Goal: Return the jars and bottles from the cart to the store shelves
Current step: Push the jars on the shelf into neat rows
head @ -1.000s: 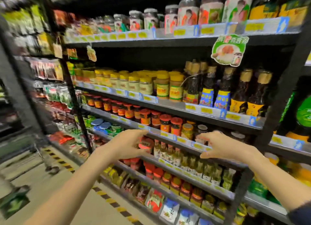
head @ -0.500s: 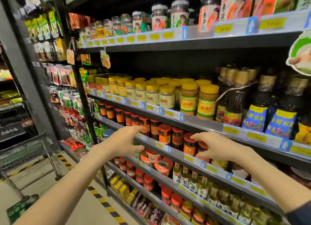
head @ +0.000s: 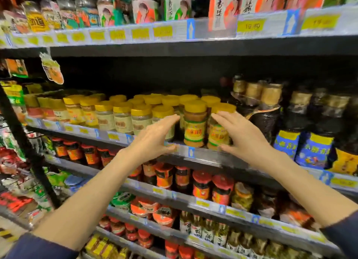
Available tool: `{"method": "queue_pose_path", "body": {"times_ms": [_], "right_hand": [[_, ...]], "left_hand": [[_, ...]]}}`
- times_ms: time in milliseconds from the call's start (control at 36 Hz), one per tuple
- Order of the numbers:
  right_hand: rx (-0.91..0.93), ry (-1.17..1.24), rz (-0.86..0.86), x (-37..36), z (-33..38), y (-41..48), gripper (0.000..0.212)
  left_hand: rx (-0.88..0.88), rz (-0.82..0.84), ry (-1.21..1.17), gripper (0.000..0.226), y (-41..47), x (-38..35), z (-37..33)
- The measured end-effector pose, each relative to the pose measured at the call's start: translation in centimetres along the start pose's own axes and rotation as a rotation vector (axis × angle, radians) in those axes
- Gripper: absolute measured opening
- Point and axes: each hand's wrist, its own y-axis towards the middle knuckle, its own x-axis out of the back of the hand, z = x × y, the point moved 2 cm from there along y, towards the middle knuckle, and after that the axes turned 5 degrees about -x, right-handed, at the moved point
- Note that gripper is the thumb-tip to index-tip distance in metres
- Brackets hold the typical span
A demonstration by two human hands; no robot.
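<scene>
Two bare hands up at the middle shelf (head: 209, 155), one on each side of a yellow-capped jar (head: 195, 123) at the front edge. Left hand (head: 155, 135) spread, fingers stretched toward the jar's left side, thumb low by the price strip (head: 190, 152); fingertips near the jar or just touching it, cannot tell which. Right hand (head: 242, 134) likewise spread, fingers reaching across the front of the neighbouring jar (head: 219, 132) on the right, thumb down at the shelf lip. Neither hand closed round anything; both unclenched and flat-fingered, nothing held. Dark sleeves pushed back, forearms bare.

Upright on the shelf between the two hands, the jar: brownish paste inside, yellow label with a green band. More jars with yellow caps (head: 123, 119) in rows to the left and behind. Just right of those, dark bottles (head: 267, 115) with tan caps, then more with blue and yellow labels (head: 313, 150).

Above, on the top shelf (head: 174, 43), wrapped jars with printed figures (head: 145, 9) and yellow price tags along the edge. Below, red-lidded jars (head: 202, 185) on the next shelf down, small bottles (head: 205, 229) lower still. Packets on hooks (head: 13, 162) at far left, blurred.
</scene>
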Motion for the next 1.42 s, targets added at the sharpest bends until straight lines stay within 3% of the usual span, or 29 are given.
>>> {"method": "queue_pose_path", "body": {"times_ms": [111, 278, 445, 1028, 1417], "right_hand": [[-0.078, -0.217, -0.066, -0.6, -0.9, 1.6, 0.100], [-0.214, -0.463, 0.011, -1.5, -1.1, 3.0, 0.115], [-0.256, -0.607, 0.023, -2.1, -0.4, 3.5, 0.109], [-0.335, -0.756, 0.085, -3.3, 0.4, 5.0, 0.114], [-0.358, -0.746, 0.128, -3.0, 0.2, 5.1, 0.110]], "left_hand": [[-0.115, -0.018, 0.021, 0.093, 3.3, -1.2, 1.3], [-0.246, -0.020, 0.233, 0.102, 7.2, -2.6, 2.6], [-0.328, -0.044, 0.290, 0.112, 9.1, -3.9, 2.8], [-0.369, -0.192, 0.330, 0.115, 10.0, -4.9, 3.9], [-0.366, -0.117, 0.344, 0.114, 9.5, -4.3, 3.8]]}}
